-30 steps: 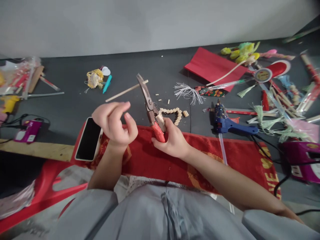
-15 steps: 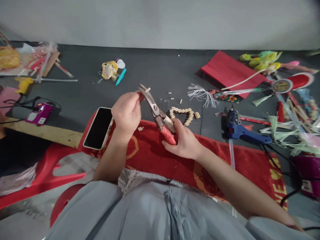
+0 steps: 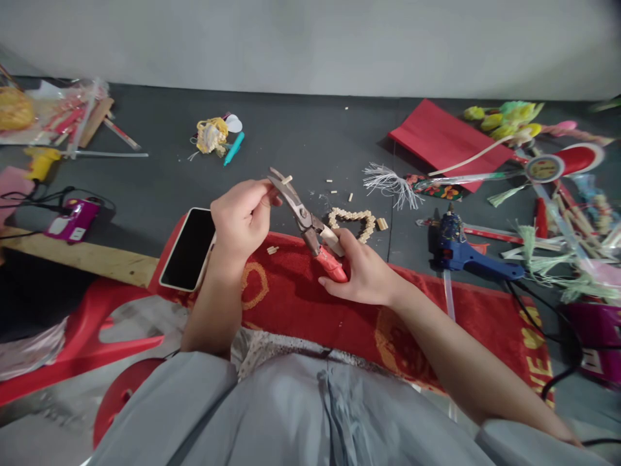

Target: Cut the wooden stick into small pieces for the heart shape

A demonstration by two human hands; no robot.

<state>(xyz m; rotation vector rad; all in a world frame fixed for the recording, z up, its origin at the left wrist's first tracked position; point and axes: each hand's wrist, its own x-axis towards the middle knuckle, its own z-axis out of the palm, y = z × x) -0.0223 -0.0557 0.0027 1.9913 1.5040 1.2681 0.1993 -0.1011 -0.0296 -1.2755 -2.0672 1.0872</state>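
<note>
My right hand (image 3: 363, 268) is wrapped around the handles of pruning shears (image 3: 303, 217), one handle red and the other pale. Their blades point up and left, towards my left hand (image 3: 242, 213). Its fingers are pinched together beside the blades, on a thin pale stick (image 3: 288, 179) whose end sticks out past the blades; the rest of it is hidden. Just beyond my right hand, a heart outline (image 3: 366, 219) made of short pale stick pieces lies on the dark table. A small bundle of pieces (image 3: 383, 224) sits beside it, and loose cut bits (image 3: 350, 197) lie further back.
A phone (image 3: 188, 249) rests by my left forearm on a red towel (image 3: 310, 298). To the right are a blue glue gun (image 3: 460, 249), red paper (image 3: 446, 139), a white-fringed item (image 3: 392, 184) and a ribbon spool (image 3: 543, 167). A teal pen (image 3: 234, 149) lies at the back left.
My left hand has shifted very slightly left, and the right hand's thumb and the red handle have moved slightly right. The stick end still shows past the blades.
</note>
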